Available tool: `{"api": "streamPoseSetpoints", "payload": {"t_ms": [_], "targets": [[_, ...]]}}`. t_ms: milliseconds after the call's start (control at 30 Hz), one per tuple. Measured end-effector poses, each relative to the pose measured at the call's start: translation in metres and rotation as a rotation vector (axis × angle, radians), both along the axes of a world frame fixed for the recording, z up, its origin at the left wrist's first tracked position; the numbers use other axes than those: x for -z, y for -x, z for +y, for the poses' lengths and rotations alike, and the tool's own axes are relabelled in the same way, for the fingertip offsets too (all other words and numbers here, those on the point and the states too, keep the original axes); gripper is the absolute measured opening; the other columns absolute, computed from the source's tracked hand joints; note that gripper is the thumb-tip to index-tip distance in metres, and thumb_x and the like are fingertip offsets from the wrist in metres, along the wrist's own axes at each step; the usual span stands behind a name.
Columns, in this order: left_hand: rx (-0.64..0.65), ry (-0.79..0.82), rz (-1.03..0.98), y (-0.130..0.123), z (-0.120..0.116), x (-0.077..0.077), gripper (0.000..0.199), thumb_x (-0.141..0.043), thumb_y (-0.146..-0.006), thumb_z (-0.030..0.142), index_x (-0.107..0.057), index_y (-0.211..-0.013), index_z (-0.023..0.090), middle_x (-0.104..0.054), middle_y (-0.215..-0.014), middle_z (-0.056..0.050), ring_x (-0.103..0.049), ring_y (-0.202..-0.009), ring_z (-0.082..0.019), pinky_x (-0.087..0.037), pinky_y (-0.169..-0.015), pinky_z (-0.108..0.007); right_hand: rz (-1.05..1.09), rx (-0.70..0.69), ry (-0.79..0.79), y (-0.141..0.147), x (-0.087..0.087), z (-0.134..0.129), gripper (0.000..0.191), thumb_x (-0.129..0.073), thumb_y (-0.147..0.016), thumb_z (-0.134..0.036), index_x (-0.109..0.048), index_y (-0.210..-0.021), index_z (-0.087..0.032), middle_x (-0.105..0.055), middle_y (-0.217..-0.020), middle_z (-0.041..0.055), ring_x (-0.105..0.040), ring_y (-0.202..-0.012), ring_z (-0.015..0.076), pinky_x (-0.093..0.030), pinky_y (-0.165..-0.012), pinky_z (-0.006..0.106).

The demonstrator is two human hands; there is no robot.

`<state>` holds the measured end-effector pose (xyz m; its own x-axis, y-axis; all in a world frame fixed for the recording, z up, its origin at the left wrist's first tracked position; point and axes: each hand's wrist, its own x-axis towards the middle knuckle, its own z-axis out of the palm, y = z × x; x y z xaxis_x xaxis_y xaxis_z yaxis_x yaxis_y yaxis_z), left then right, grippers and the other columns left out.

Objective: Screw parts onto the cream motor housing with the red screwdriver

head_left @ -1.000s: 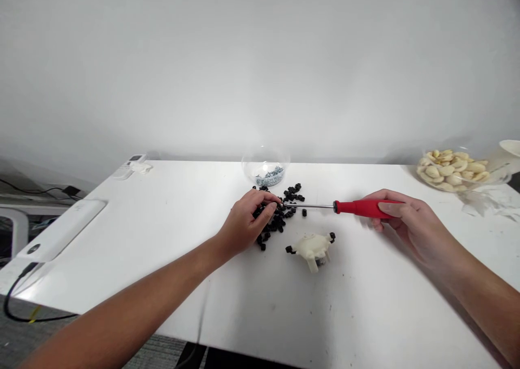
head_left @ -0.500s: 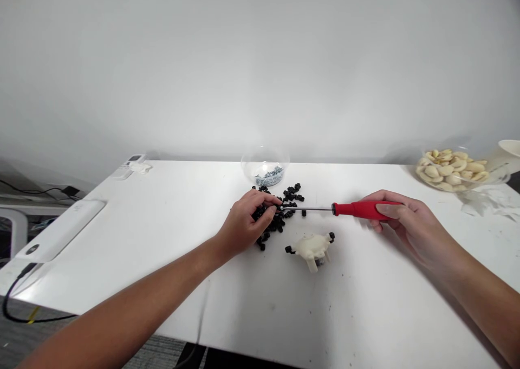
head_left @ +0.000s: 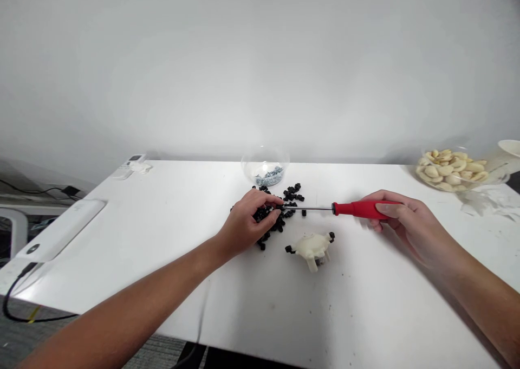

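Tabletop [head_left: 174,206] under screwdriver [head_left: 357,209], pale wall [head_left: 260,60] behind, grey carpet [head_left: 160,353] below

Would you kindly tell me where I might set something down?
Two patches look bare: left, between the long white plastic device and the left hand; back, between the clear round bowl and the piled cream pieces. Crowded: the centre, with small black parts, red-handled screwdriver and pale legged piece.
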<state>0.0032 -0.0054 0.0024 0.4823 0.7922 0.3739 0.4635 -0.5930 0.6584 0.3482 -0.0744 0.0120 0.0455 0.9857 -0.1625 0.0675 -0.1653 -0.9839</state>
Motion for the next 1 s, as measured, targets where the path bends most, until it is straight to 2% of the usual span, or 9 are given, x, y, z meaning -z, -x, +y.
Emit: {"api": "streamPoseSetpoints", "payload": {"t_ms": [233,500,1000], "targets": [[0.065,-0.005,-0.021,0.0003,0.0015,0.0007,0.015,-0.067,-0.103,0.022,-0.075,-0.116,0.025,-0.077,-0.110,-0.004,-0.069,-0.107,-0.021,-0.057,-0.098,-0.038,0.005,-0.012,0.002,-0.0008,0.0003,0.0003,0.018,-0.061,-0.094,-0.029,-0.078,-0.090,-0.023,-0.065,-0.081,0.0058,-0.051,-0.072,0.0221,-0.040,-0.071,0.037],[0.035,0.069,-0.024,0.0006,0.0022,-0.0008,0.013,-0.065,-0.106,0.031,-0.074,-0.112,0.024,-0.076,-0.108,-0.004,-0.069,-0.106,-0.021,-0.056,-0.097,-0.037,0.005,0.005,-0.005,-0.0004,-0.0028,-0.0015,0.019,-0.062,-0.094,-0.034,-0.078,-0.093,-0.025,-0.065,-0.080,0.0043,-0.053,-0.073,0.0219,-0.042,-0.075,0.037],[0.025,0.101,-0.049,0.0000,0.0016,-0.0004,0.016,-0.060,-0.108,0.033,-0.072,-0.111,0.023,-0.074,-0.110,-0.005,-0.068,-0.106,-0.021,-0.055,-0.096,-0.037,-0.010,-0.015,-0.029,-0.0044,-0.0007,0.0001,0.019,-0.062,-0.093,-0.035,-0.078,-0.092,-0.024,-0.065,-0.078,0.0047,-0.056,-0.072,0.0221,-0.046,-0.071,0.036]]}}
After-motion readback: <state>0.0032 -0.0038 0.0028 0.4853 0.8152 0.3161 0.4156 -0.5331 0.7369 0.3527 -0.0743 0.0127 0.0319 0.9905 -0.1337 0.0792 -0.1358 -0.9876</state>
